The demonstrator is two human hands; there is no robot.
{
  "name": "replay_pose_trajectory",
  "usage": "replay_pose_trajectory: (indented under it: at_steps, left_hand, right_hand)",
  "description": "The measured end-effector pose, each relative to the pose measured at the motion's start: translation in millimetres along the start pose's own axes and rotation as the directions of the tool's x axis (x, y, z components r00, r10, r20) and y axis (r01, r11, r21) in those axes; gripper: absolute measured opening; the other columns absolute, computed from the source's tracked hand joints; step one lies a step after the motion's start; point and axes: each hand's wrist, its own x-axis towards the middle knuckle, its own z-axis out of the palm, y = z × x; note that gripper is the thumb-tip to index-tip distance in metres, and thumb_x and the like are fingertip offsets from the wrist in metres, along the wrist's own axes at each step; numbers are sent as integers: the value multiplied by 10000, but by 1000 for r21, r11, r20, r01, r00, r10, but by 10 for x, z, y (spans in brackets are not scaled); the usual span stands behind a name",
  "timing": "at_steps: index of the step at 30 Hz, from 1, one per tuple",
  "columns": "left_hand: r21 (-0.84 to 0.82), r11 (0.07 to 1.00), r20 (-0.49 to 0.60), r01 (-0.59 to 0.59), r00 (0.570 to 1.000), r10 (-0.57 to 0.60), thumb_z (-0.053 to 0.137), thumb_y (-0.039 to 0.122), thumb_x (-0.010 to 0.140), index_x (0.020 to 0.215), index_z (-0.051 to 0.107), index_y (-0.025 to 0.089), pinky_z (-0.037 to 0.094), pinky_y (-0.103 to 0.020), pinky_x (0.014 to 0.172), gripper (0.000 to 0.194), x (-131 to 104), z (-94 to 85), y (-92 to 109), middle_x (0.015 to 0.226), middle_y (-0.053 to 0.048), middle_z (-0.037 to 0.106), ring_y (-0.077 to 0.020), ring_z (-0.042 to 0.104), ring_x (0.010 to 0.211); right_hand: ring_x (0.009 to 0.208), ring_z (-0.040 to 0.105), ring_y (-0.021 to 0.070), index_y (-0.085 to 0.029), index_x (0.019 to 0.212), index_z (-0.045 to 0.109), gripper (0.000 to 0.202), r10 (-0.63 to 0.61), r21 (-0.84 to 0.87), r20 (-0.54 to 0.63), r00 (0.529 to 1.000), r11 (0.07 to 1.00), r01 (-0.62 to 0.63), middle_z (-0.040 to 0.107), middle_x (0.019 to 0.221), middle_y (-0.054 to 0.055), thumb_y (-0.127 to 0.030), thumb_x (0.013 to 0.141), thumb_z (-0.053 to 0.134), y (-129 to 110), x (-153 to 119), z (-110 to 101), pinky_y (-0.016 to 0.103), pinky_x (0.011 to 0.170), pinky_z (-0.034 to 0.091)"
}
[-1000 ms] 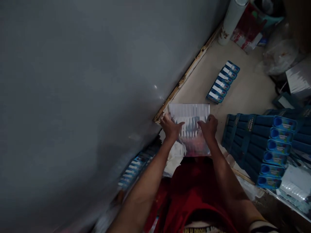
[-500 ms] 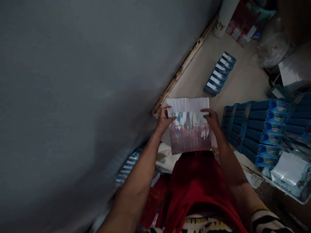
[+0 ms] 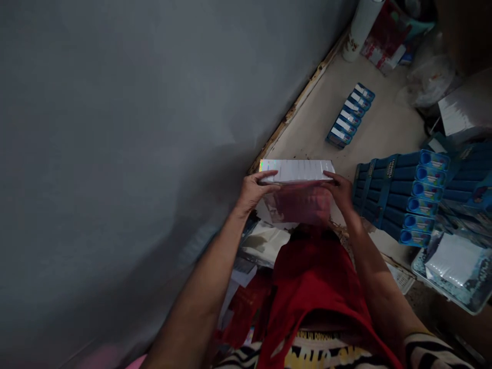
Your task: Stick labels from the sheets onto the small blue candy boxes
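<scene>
A glossy, see-through plastic sheet point(image 3: 300, 171) is stretched between my hands above the worktop. Its far part shows as a pale white band, while the near part looks reddish, like my apron. My left hand point(image 3: 254, 192) pinches the left end between thumb and fingers. At the opposite end my right hand point(image 3: 339, 190) grips it the same way, fingers on top. Whether it is one sheet or several layers I cannot tell.
Blue boxes with white strips point(image 3: 349, 117) stand in a row beyond my hands. Stacked long blue boxes point(image 3: 395, 197) lie to the right, near a tray point(image 3: 448, 293) holding a white plastic stack point(image 3: 455, 259). A grey wall point(image 3: 115, 128) rises on the left.
The sheet has tilted, from facing me broadly to a narrow pale band with a reddish lower part. Both hands have closed on its ends; the right one was looser before.
</scene>
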Motion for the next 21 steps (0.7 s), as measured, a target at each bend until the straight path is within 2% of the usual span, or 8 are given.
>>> replay_pose_trajectory:
  at_steps: [3, 5, 7, 10, 12, 15, 18, 21]
  left_hand:
    - [52, 996, -73, -69, 995, 73, 962, 367, 588, 1110, 857, 147, 579, -303, 694, 576, -63, 38, 46, 821, -52, 783, -194, 683, 720]
    - [128, 979, -110, -156, 979, 170, 914, 375, 673, 981, 869, 164, 585, -326, 758, 376, -95, 56, 64, 837, -51, 755, -206, 684, 784]
    - [295, 923, -139, -248, 944, 298, 879, 340, 737, 857, 856, 192, 577, -358, 876, 192, -118, 58, 83, 871, -52, 699, -224, 680, 899]
    - [573, 747, -122, -335, 867, 483, 893, 312, 770, 790, 827, 227, 496, -437, 1082, 110, -130, 49, 152, 1019, -79, 659, -281, 630, 1134]
    - [650, 655, -42, -385, 843, 536, 876, 338, 815, 801, 816, 246, 412, -478, 1165, 111, -121, 63, 243, 1090, -82, 699, -299, 608, 1201]
    - [652, 625, 115, -431, 870, 480, 782, 361, 920, 817, 801, 255, 331, -515, 1201, 148, -96, 127, 451, 979, -44, 788, -264, 675, 1043]
    - [698, 556, 212, -451, 872, 441, 752, 375, 954, 899, 815, 253, 203, -611, 1254, 148, -89, 202, 696, 967, -46, 826, -276, 702, 1012]
    - [738, 394, 393, -547, 824, 408, 793, 353, 921, 1019, 841, 284, 90, -656, 1288, 129, -81, 246, 873, 1018, -54, 834, -316, 712, 1100]
  right_hand:
    - [878, 729, 215, -213, 1082, 851, 343, -50, -75, 8, 999, 996, 51, 814, 995, 62, -417, 809, 816, -102, -5, -10, 347, 859, 570]
    - [876, 709, 226, -195, 1015, 856, 277, -86, -218, -6, 996, 973, 83, 782, 935, 76, -415, 870, 771, -177, -12, -45, 355, 846, 557]
    - [951, 681, 255, -192, 961, 858, 247, -131, -440, -9, 991, 891, 114, 744, 948, 102, -397, 925, 726, -263, -28, -105, 387, 891, 540]
    - [1170, 620, 318, -191, 916, 842, 221, -170, -706, 72, 983, 688, 171, 708, 1209, 169, -351, 960, 697, -429, -66, -181, 477, 1044, 480]
    - [1280, 585, 335, -193, 1060, 823, 200, -187, -754, 197, 963, 599, 270, 686, 1365, 173, -320, 973, 694, -557, -75, -161, 555, 1188, 360]
    - [1278, 621, 291, -238, 1330, 737, 322, -183, -693, 432, 883, 559, 455, 756, 1318, 113, -312, 1028, 651, -738, -23, 26, 556, 1275, 218]
    - [1079, 717, 222, -217, 1153, 810, 290, -90, -628, 581, 809, 582, 516, 827, 1076, 64, -286, 1097, 534, -873, 71, 301, 391, 1163, 354]
    - [984, 749, 209, -218, 1055, 840, 340, -14, -626, 597, 802, 617, 477, 834, 980, 51, -314, 1104, 519, -970, 105, 454, 289, 914, 437]
